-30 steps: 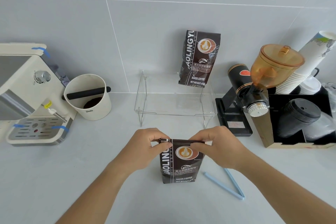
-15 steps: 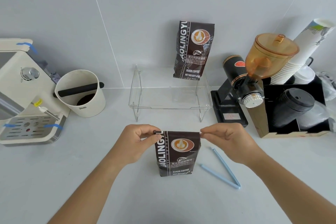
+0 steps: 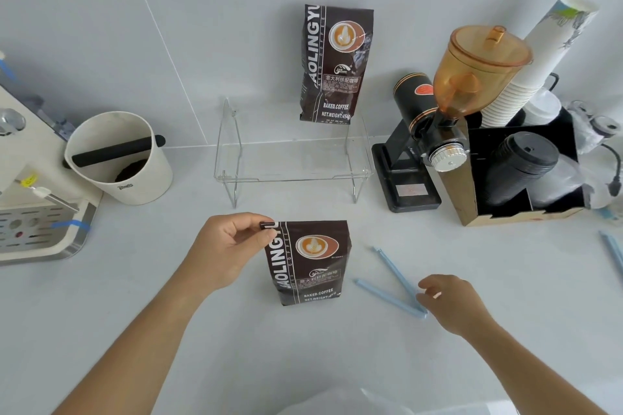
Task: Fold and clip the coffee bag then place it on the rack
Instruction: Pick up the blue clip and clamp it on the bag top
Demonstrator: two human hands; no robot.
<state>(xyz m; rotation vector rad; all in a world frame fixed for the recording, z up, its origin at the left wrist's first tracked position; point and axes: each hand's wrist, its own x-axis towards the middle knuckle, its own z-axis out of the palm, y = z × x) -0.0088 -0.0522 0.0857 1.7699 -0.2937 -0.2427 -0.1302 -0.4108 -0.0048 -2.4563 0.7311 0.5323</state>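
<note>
The left hand [image 3: 232,248] pinches the folded top corner of the "BAKED.COFFEE" coffee bag [image 3: 308,263]; right of the bag, the right hand [image 3: 450,301], fingers loose, touches the blue clip [image 3: 391,283] on open counter.

The espresso machine [image 3: 30,185] is cut off by the left edge, a second blue clip [image 3: 612,251] by the right edge, and the clip's hinge end [image 3: 419,310] is hidden beneath the right hand [image 3: 451,303].

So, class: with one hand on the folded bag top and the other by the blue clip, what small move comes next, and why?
Probably the right hand closes on the blue clip, which lies open beside it, because the left hand pins the coffee bag fold, unclipped.
</note>
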